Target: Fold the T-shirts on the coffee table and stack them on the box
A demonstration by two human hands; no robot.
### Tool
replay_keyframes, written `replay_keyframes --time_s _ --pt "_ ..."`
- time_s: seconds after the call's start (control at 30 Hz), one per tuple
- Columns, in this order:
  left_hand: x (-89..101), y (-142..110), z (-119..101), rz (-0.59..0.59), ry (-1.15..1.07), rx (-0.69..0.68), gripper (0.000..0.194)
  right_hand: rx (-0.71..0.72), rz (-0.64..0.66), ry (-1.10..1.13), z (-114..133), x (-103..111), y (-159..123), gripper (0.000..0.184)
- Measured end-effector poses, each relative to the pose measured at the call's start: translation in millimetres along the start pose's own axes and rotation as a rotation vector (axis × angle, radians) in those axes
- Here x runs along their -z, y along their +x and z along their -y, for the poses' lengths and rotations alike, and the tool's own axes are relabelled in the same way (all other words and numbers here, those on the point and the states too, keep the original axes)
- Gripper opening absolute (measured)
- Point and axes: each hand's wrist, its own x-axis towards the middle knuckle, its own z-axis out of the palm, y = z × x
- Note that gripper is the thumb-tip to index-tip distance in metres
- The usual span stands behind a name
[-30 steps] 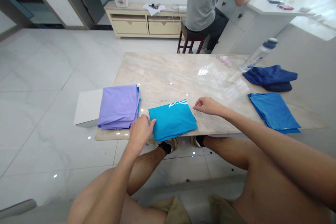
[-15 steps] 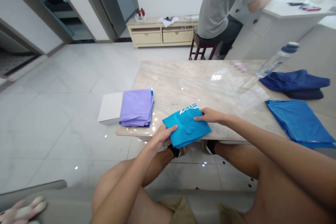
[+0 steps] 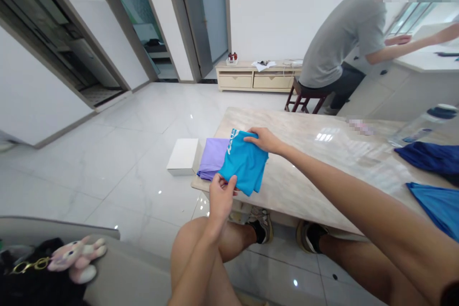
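A co-worker in grey sits on a dark stool.

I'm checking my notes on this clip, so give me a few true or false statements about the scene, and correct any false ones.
1. The left hand and the right hand both hold the turquoise garment. True.
2. The lilac garment lies on the floor. False: it lies on the marble table.
3. A pink plush toy lies at the lower left of the view. True.
4. The person in the grey T-shirt sits at the marble table. False: they sit on a dark stool at a white counter beyond it.
5. A bright blue garment lies on the table at the right. True.
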Motion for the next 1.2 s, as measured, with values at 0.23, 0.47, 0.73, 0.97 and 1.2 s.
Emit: replay_keyframes --time_s 0.23,0.47,0.73,0.97,1.2 --pt "66.6 22 -15 -0.005 0.732 -0.025 0.032 -0.064 0.172 -0.300 47 -40 79 0.052" --pt "98.8 -26 20 0.177 1.146 -0.145 0.017 0.073 0.258 -0.323 -23 -16 -37 0.039" --pt "63.5 75 -3 0.261 1.501 -0.717 0.049 -0.281 0.309 -0.098 -50 -40 -128 0.027" --pt "43.1 117 2 0.315 1.421 -0.689 0.025 -0.392 0.135 0.160 -19 -121 -72 0.034" --pt "34.2 131 -14 0.052 1.279 -0.459 0.026 -0.588 0.110 0.547 -14 -168 -32 0.047"
